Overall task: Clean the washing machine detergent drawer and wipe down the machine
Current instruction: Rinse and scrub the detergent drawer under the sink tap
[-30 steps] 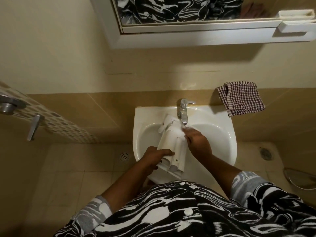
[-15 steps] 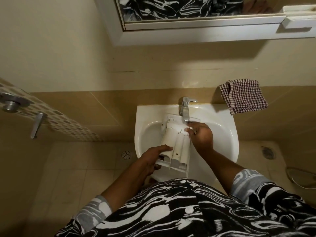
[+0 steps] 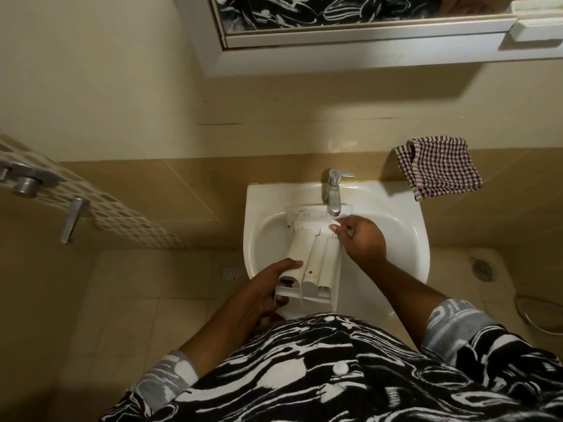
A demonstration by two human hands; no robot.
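White plastic detergent drawer sitting over the white ceramic sink | head view | left hand fingers curled round its near end | right hand pinching the far corner | chrome tap just past that pinch | red-checked cloth further right, well apart

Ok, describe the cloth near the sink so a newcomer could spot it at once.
Find the white sink below the mirror. Up and right of its tap, on the tan wall tiles, rests a folded cloth. Its red-and-white check sets it apart from the plain tiles.
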